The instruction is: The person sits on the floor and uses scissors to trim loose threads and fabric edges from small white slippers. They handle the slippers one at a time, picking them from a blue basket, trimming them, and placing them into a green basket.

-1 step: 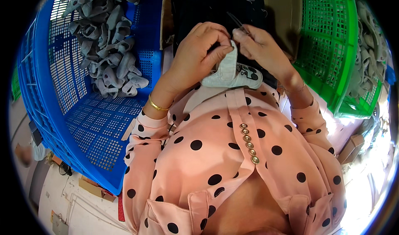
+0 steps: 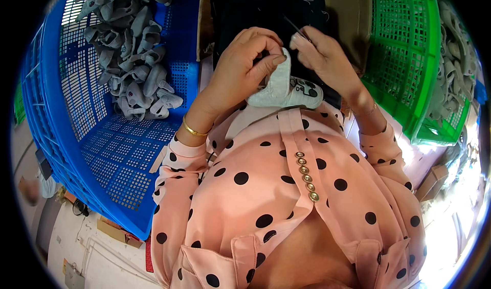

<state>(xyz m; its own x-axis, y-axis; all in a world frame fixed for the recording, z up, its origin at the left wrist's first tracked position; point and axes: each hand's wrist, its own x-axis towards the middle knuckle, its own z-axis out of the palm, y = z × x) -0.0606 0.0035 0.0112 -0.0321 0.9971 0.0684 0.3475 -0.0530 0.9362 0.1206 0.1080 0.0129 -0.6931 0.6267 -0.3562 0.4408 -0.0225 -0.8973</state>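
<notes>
My left hand pinches the upright strap of a small pale shoe upper between thumb and fingers. The upper lies against my lap and shirt front, with a dark printed pattern on its right part. Closed around a slim dark scissors-like tool, my right hand hovers just right of the strap, apart from it. The tool's blade points up and to the left, while its handles are hidden in my fingers. Some of the strap's top is covered by my left fingertips.
On the left stands a blue plastic basket with a heap of grey shoe uppers. A green basket stands close on the right, with more grey pieces beyond its wall. A cardboard box is behind my lap.
My right hand has shifted slightly to the right, away from the strap. The tool's two blades showed apart before and now look like one line. My left hand keeps its hold.
</notes>
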